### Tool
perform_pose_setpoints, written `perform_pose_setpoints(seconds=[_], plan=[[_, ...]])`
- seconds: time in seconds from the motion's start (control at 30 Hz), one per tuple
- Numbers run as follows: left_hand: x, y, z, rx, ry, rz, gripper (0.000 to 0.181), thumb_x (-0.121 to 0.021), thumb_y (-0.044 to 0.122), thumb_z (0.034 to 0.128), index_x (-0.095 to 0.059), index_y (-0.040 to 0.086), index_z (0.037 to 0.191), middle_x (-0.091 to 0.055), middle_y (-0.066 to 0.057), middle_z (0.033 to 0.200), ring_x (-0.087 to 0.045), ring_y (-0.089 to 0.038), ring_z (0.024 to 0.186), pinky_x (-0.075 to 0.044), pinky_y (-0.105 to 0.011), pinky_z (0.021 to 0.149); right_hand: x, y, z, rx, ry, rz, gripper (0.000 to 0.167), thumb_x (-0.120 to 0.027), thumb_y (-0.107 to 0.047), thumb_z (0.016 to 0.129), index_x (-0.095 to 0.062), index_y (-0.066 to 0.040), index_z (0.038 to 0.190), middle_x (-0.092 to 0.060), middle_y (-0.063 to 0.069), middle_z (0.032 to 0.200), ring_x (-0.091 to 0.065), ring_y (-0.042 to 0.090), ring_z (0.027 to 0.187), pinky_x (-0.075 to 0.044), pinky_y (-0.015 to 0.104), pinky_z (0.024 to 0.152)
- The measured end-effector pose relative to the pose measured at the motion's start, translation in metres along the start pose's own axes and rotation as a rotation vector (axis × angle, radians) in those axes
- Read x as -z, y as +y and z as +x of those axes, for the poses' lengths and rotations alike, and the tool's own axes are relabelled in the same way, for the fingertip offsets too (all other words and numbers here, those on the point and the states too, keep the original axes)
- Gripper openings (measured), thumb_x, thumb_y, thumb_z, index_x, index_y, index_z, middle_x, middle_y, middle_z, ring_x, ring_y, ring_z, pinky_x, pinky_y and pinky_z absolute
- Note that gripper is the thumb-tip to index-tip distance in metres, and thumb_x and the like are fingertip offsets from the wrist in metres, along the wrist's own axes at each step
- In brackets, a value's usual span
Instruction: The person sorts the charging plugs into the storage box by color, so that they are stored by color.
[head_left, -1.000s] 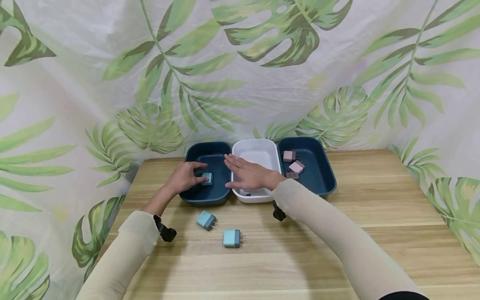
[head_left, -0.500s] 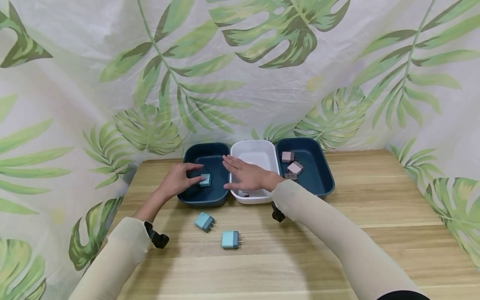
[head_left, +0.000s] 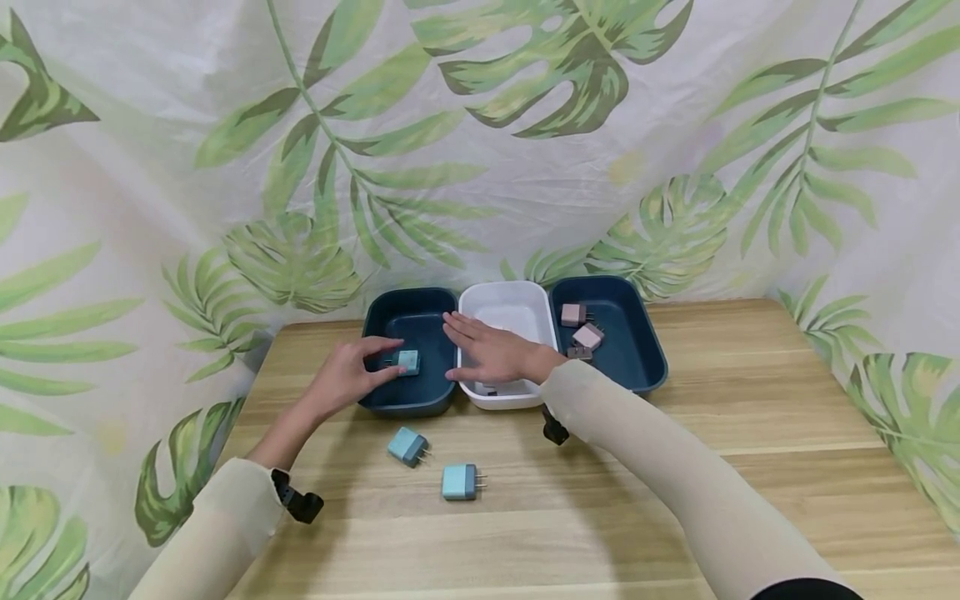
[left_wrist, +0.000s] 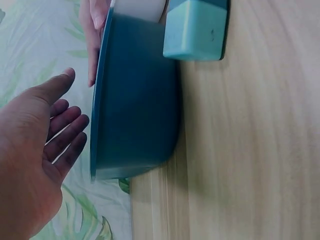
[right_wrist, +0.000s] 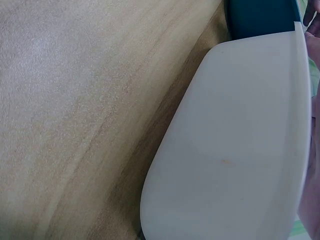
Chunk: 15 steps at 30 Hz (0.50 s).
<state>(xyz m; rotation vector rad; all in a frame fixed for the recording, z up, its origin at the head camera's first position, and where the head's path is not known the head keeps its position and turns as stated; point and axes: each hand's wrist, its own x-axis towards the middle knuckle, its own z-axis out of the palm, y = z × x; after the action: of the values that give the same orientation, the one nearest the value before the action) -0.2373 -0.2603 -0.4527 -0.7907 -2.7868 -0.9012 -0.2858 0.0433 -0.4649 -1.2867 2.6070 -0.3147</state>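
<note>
My left hand hovers over the near left side of the left dark blue bin, thumb and fingers spread apart. A light blue plug charger lies in that bin just past the fingertips, its prongs toward the hand. The left wrist view shows the same hand holding nothing, beside the bin's outer wall. My right hand is stretched flat over the white bin, fingers pointing left; whether it touches the rim is unclear. It partly hides a small dark item inside.
Two more light blue chargers lie on the wooden table in front of the bins. Pink and brown chargers lie in the right dark blue bin. A leaf-patterned cloth hangs behind the table.
My left hand has drawn back slightly to the left, its thumb coming away from the light blue charger, whose prongs now show. The right hand keeps its place.
</note>
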Motion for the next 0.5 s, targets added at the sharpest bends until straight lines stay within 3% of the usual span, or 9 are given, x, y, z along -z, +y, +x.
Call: perform_pose_setpoints(seconds=[0.3,0.5], plan=[[-0.006,0.017,-0.013,-0.108,0.014,-0.053,0.046,-0.088,0.024,0.0893,-0.075,0.007,0.130,-0.075,-0.011,0.128,-0.071,-0.029,0.121,-0.058,-0.049,0.098,0.000,-0.001,0.001,-0.008,-0.010,-0.017,0.092,-0.040,-0.066,0.108,-0.007,-0.008,0.170,0.000,0.011,0.179,0.003,0.023,0.165,-0.006,0.037,0.132],[-0.009,0.031,-0.021,-0.130,-0.016,-0.091,0.048,-0.088,0.025,0.0892,-0.075,0.011,0.133,-0.074,-0.008,0.131,-0.069,-0.028,0.123,-0.056,-0.050,0.102,0.000,-0.001,0.001,-0.019,-0.018,-0.030,0.091,-0.039,-0.067,0.108,-0.006,-0.009,0.170,0.003,0.008,0.179,0.004,0.022,0.164,-0.006,0.036,0.132]])
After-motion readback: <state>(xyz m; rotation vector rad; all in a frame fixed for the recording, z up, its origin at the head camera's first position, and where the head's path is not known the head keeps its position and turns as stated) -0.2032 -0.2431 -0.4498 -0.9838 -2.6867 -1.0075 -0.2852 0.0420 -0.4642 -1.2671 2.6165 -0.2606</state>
